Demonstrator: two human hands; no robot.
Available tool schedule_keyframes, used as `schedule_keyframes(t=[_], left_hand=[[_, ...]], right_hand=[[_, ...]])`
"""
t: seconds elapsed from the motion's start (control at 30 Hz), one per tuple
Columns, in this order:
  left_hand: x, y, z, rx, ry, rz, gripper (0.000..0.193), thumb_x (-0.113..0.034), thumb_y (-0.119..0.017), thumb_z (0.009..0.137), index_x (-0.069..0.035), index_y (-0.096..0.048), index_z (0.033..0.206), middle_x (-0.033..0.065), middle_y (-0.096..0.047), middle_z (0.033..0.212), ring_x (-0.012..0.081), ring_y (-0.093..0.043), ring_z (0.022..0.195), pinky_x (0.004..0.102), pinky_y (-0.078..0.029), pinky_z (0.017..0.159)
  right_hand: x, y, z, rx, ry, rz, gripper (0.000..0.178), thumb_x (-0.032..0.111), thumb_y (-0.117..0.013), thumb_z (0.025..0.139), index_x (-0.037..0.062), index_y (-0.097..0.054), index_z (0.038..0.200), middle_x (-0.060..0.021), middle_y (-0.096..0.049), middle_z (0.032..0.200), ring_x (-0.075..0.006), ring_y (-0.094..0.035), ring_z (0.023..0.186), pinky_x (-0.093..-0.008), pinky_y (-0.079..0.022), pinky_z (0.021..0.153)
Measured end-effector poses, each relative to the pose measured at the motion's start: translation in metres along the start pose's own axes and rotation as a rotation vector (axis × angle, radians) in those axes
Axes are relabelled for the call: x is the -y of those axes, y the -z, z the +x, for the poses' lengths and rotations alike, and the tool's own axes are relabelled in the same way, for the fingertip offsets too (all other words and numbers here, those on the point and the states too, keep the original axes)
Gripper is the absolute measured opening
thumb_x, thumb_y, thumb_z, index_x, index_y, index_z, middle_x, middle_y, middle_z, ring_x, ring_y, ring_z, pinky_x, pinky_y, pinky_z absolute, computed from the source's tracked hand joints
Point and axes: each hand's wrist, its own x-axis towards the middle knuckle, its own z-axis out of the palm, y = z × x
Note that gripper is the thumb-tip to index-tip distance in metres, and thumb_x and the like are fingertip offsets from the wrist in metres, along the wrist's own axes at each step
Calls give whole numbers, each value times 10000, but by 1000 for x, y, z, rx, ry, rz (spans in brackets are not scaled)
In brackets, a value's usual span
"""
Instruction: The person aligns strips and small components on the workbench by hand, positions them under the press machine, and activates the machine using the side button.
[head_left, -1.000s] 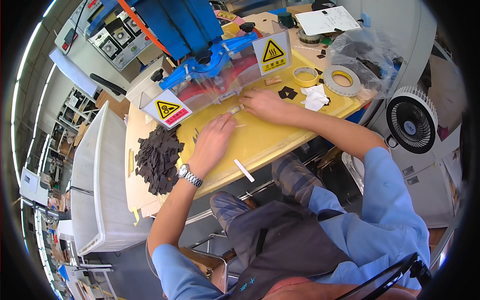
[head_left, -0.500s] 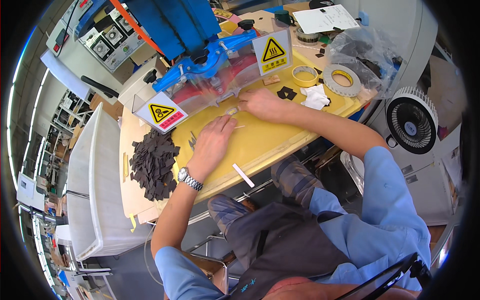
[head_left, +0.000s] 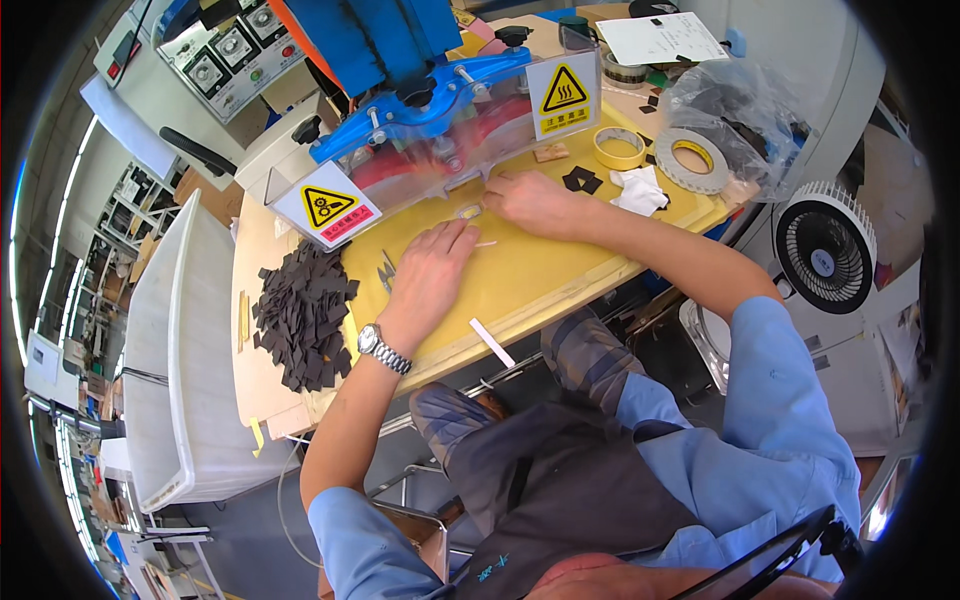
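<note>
My left hand (head_left: 436, 268) lies on the yellow work mat (head_left: 550, 268), palm down with fingers stretched toward the press. A small pale piece (head_left: 469, 212) with a yellowish middle lies just past its fingertips. On the other side of that piece, my right hand (head_left: 532, 204) has its fingers bent and drawn together at the press's front edge; what they hold, if anything, is hidden. A thin pale strip (head_left: 484, 244) lies beside my left fingertips. Small metal snips (head_left: 386, 272) rest left of my left hand. The blue press (head_left: 430, 95) with its clear guard stands over the mat.
A heap of black pieces (head_left: 302, 315) lies at the left. A white strip (head_left: 491, 343) sits at the mat's near edge. Yellow tape (head_left: 620, 148), a white tape roll (head_left: 691, 160), black squares (head_left: 582, 180) and a white cloth (head_left: 640, 190) lie right. A fan (head_left: 824, 246) stands far right.
The whole view has shifted slightly, so the press and table appear a little lower. Both hands keep nearly the same places around the small pale piece.
</note>
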Motion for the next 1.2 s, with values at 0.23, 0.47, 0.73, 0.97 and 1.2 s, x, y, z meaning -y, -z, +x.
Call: schedule_keyframes(t=[0.23,0.47,0.73,0.97,1.2], left_hand=[[1,-2,1,-12,6,0,300,-59,-633,959,-17,-705,1247,190,-739,1327,374,-706,1231,474,-562,1060],[0,-1,1,-27,-1,13,291,-65,-629,963,-17,-710,1238,186,-746,1317,369,-711,1230,468,-565,1062],[-1,-1,2,-40,-2,-1,283,-65,-634,958,-19,-713,1226,190,-749,1310,369,-712,1231,468,-568,1056],[1,-1,1,-20,14,-7,285,-71,-630,966,-23,-706,1236,188,-743,1325,370,-706,1241,472,-561,1068],[0,-1,1,-15,11,-10,287,-79,-622,976,-27,-700,1247,189,-738,1336,374,-700,1249,472,-556,1072]], right_hand=[[-1,1,-1,18,-49,40,240,111,-649,889,-3,-707,1092,-155,-698,1070,-334,-727,1018,-423,-609,882],[0,1,-1,-26,-78,50,141,91,-678,873,18,-725,985,-129,-700,1005,-320,-737,976,-431,-620,829],[-4,1,1,-41,-65,89,107,105,-685,874,21,-720,929,-122,-698,943,-309,-736,925,-426,-620,789],[-4,-1,2,-87,-56,130,97,117,-683,874,29,-718,892,-119,-699,922,-306,-735,912,-425,-617,778],[-8,-15,-2,-130,-198,306,121,129,-702,921,13,-736,910,-166,-712,929,-367,-732,895,-465,-605,795]])
